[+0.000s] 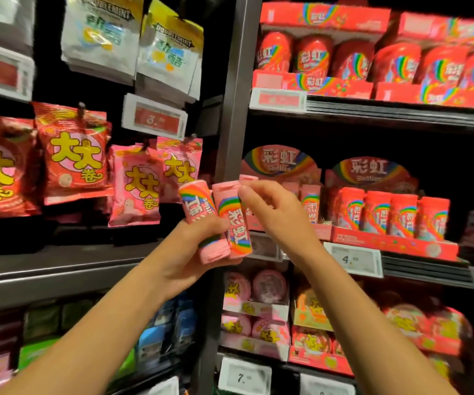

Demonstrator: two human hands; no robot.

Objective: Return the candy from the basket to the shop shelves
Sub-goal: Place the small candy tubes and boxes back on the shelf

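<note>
My left hand (187,252) grips a bunch of pink rainbow-print candy tubes, held up in front of the shelves. One tube (195,203) leans left, another (234,223) stands nearly upright, and a third shows only its pink end below them. My right hand (278,218) is beside them, thumb and fingers pinching the top of a pink tube (248,178) that is mostly hidden behind the thumb. Just behind my hands, a pink display box (282,163) on the middle shelf holds matching pink tubes (311,201). The basket is out of sight.
Red tubes (386,212) fill the display box to the right, above a price tag (354,259). A grey upright post (235,89) divides the shelves from hanging candy bags (76,158) on the left. Round pink packs (255,289) sit on the shelf below.
</note>
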